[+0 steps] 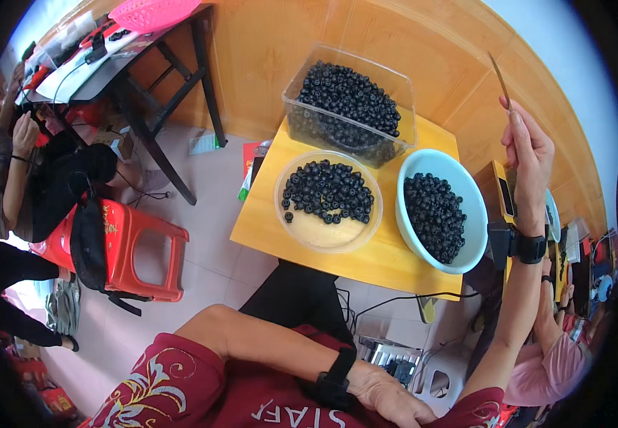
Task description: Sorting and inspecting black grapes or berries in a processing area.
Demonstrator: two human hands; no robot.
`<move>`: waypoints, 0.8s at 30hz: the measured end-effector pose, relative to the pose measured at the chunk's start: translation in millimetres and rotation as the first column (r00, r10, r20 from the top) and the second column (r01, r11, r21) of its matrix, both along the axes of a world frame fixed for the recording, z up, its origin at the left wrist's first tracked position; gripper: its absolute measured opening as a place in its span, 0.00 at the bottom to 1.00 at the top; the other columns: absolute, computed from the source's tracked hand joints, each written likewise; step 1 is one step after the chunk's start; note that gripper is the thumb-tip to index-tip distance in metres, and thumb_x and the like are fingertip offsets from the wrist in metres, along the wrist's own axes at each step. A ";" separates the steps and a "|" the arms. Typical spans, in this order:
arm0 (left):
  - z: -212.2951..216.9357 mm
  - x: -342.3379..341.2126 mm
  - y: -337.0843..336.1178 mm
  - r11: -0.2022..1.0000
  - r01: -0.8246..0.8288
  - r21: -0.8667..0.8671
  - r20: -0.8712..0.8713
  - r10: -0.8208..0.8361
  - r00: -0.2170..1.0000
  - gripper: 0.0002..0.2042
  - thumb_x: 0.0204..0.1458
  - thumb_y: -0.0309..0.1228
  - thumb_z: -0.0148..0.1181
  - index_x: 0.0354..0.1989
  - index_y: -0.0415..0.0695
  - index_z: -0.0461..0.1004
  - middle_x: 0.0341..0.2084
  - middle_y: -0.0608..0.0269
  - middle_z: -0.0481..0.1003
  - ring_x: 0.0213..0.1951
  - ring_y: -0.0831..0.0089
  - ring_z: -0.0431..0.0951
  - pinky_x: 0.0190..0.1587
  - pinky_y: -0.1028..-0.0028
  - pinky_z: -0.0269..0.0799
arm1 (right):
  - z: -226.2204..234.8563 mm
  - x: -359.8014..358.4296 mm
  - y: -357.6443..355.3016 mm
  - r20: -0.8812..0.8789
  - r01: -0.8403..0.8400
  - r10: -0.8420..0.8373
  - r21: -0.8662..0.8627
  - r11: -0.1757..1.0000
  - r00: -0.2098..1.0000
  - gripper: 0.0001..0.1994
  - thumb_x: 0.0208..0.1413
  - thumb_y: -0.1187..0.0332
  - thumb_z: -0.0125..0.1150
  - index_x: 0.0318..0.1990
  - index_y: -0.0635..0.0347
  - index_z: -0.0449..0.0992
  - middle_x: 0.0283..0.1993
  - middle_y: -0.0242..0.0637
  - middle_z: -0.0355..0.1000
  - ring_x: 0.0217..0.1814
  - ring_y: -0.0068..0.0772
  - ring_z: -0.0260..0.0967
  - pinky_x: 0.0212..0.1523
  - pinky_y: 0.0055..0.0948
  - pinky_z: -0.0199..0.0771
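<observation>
My right hand (528, 146) is raised at the upper right, in front of the wall. Its fingers pinch a thin, narrow brownish strip (499, 77) that points upward; I cannot make out what kind of tool it is. My left hand (389, 398) is low near the bottom edge, against my shirt and beside my right sleeve, its fingertips mostly hidden. On the yellow table, small round black pieces with centre holes fill a clear rectangular bin (348, 128) and a light blue bowl (403, 214). More lie in a shallow clear round tray (323, 239).
A red plastic stool (127, 250) stands to the left, close to another person at a dark table (127, 85) with a pink basket (153, 13). Black cables (394, 303) hang below the yellow table (270, 214). People in other clothing sit at the far right.
</observation>
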State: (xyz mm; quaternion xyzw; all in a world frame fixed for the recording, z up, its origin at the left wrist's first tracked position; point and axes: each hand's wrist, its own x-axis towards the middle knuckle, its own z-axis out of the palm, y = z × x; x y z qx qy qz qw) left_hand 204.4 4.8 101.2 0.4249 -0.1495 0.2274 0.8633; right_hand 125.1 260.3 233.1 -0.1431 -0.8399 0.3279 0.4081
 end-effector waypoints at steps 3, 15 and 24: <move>-4.9 0.0 4.8 0.968 -0.158 0.195 -0.022 0.165 0.986 0.19 0.61 0.42 0.48 0.43 0.33 0.64 0.37 0.64 0.64 0.39 0.76 0.63 0.40 0.73 0.61 | -4.5 3.9 -4.9 -0.039 -0.019 0.017 -0.058 0.998 0.999 0.14 0.62 0.65 0.52 0.50 0.62 0.76 0.21 0.21 0.60 0.18 0.08 0.49 0.18 0.12 0.46; -49.2 -36.4 45.2 0.860 -0.429 0.275 -0.279 0.499 0.821 0.16 0.57 0.39 0.56 0.38 0.35 0.72 0.32 0.66 0.73 0.36 0.80 0.70 0.39 0.77 0.67 | -43.8 18.7 -20.4 -0.009 -0.008 0.006 -0.216 0.976 1.000 0.14 0.62 0.66 0.51 0.51 0.64 0.75 0.20 0.22 0.62 0.17 0.08 0.50 0.17 0.12 0.47; -88.7 -268.9 -9.2 0.033 -0.543 0.839 -0.406 0.703 -0.584 0.09 0.50 0.28 0.59 0.37 0.37 0.75 0.28 0.57 0.77 0.33 0.70 0.78 0.38 0.70 0.74 | -120.1 92.2 -93.0 0.112 0.079 -0.037 -0.394 0.916 0.993 0.15 0.59 0.67 0.52 0.48 0.66 0.76 0.22 0.28 0.67 0.19 0.12 0.55 0.19 0.15 0.53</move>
